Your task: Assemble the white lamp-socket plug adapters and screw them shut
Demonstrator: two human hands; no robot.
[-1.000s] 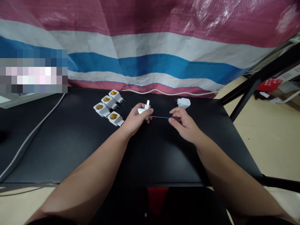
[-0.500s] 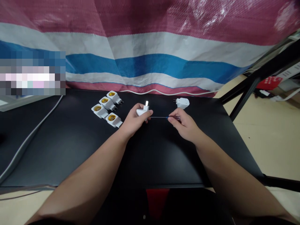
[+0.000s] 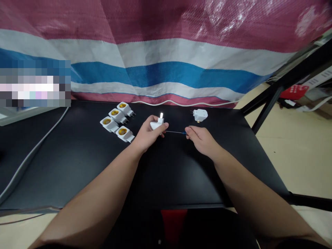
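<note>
Black bench (image 3: pixel 64 166): four white lamp-socket adapters (image 3: pixel 117 117) grouped together, a fifth adapter (image 3: pixel 200 115) lying apart, a sixth adapter (image 3: pixel 156 125) clasped prong-up in the left hand (image 3: pixel 148 134), the right hand (image 3: pixel 201 139) pinching a thin screwdriver (image 3: pixel 175 132), its tip just beside that adapter.

**Materials and surface finishes on a black tabletop**

Centre: smooth white plastic plug (image 3: pixel 155 126); slim steel screwdriver shaft (image 3: pixel 175 132) with glossy blue collar (image 3: pixel 184 133). At 9 o'clock: four white moulded-plastic lamp sockets (image 3: pixel 118 116), smooth, with yellow inner linings (image 3: pixel 114 112) and metal pins (image 3: pixel 132 112). At 3 o'clock: white plastic adapter (image 3: pixel 200 115), smooth and near matt. Beneath all: black tabletop (image 3: pixel 77 173), smooth, faintly glossy. At 12 o'clock: rough woven plastic tarpaulin (image 3: pixel 166 52), pink, white and blue, with sheen along the creases. At 8 o'clock: grey sheathed cable (image 3: pixel 35 152).
</note>
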